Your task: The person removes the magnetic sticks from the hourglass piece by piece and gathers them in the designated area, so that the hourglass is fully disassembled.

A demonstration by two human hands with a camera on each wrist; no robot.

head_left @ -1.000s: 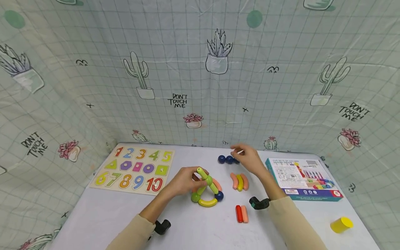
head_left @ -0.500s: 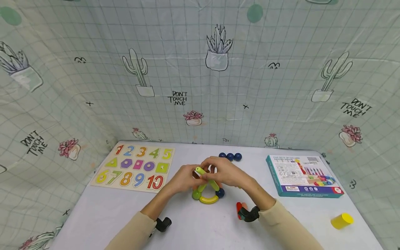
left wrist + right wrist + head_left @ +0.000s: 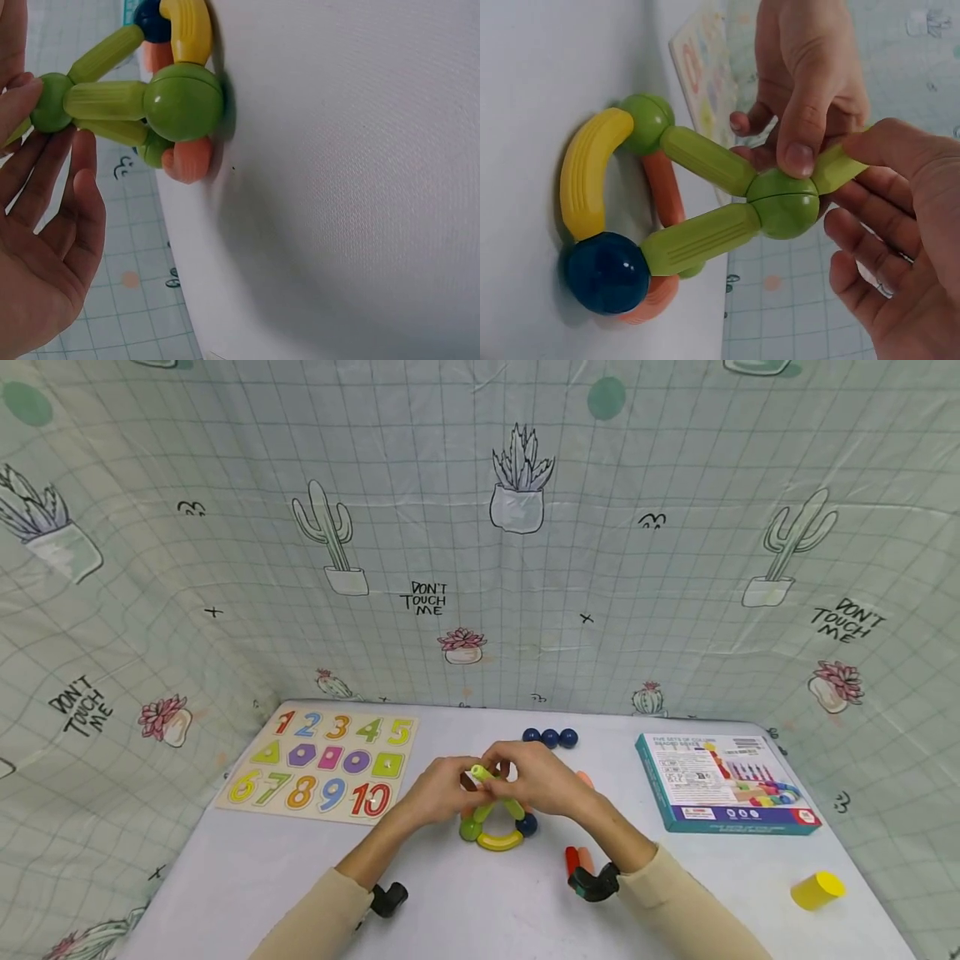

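Observation:
A stick-and-ball construction of magnetic building pieces stands mid-table. Its base ring has a yellow curved stick (image 3: 500, 842), orange curved sticks (image 3: 662, 187), a dark blue ball (image 3: 607, 271) and green balls (image 3: 184, 101). Straight green sticks (image 3: 701, 238) lean up from the ring to a green top ball (image 3: 784, 202). My left hand (image 3: 442, 789) grips this top ball, thumb pressed on it. From the ball another short green stick (image 3: 838, 166) points upward, pinched by my right hand (image 3: 540, 777). In the head view the fingers of both hands hide most of the top ball.
Three dark blue balls (image 3: 550, 738) line up behind the hands. A red stick (image 3: 573, 860) lies beside a pink one, partly behind the right wrist camera. A number puzzle board (image 3: 315, 764) is at left, a toy box (image 3: 727, 785) and yellow cylinder (image 3: 817, 891) at right.
My right hand has come from the dark blue balls at the back to the construction's top, where it now pinches the upper green stick. My left hand keeps its place.

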